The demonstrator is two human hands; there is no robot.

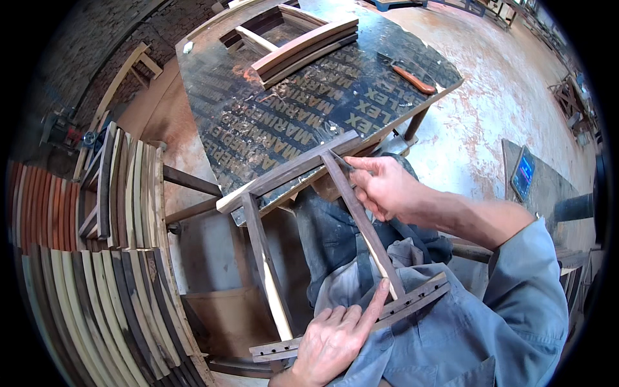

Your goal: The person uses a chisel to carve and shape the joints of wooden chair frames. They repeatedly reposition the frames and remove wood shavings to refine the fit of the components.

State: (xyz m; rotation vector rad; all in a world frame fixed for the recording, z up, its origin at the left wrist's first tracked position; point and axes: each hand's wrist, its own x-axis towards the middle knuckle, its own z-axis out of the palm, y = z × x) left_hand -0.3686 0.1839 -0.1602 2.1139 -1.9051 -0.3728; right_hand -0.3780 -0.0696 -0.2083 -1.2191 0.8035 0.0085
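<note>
A wooden frame (pixel 351 201) of dark and pale wood leans from the table's near edge down to my lap. Two uprights join its far rail (pixel 293 166) to a near rail with a row of dark holes. My right hand (pixel 385 184) is closed on a thin pointed tool (pixel 338 157), mostly hidden by the fingers, its tip at the joint of the far rail and right upright. My left hand (pixel 334 340) grips the near rail, index finger stretched along the foot of the right upright.
On the dark printed tabletop (pixel 258 135) lie stacked wooden frames (pixel 309 48), wood shavings and a wooden-handled tool (pixel 414 79). Curved wooden slats (pixel 97 309) stand densely stacked at the left. A phone (pixel 522 174) rests on a board at the right.
</note>
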